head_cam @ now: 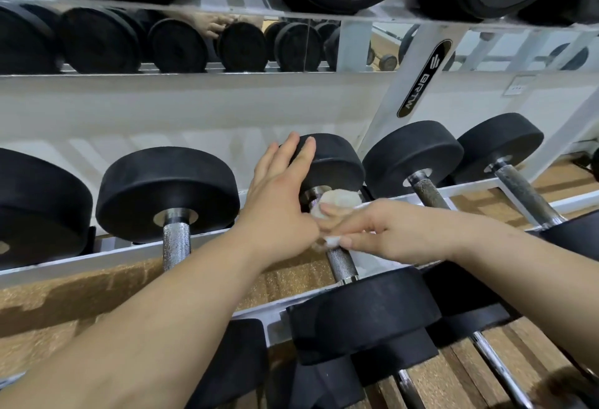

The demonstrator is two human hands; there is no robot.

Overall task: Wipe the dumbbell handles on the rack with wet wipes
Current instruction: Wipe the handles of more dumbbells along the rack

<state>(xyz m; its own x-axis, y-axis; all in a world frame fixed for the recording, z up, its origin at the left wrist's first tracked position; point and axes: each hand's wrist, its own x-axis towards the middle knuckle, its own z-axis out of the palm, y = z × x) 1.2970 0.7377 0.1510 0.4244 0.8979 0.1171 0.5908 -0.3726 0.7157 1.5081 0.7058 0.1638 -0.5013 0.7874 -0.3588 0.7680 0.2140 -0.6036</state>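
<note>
**Mid-row wipe, third handle**

Right hand [385, 233] pinches a balled wet wipe [337, 204] around the centre dumbbell handle [340, 259]. Left hand [278, 194], fingers spread flat, steadies its far head [330, 162]. Neighbouring handles on the rack [64, 259] look untouched; wiped or not, cannot tell

left grip [275, 201]: bare, no glove | right grip [382, 233]: bare | forearms: sleeveless, short nails

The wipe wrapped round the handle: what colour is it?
White, slightly off-white, the wet wipe; seen in the head view.
</note>
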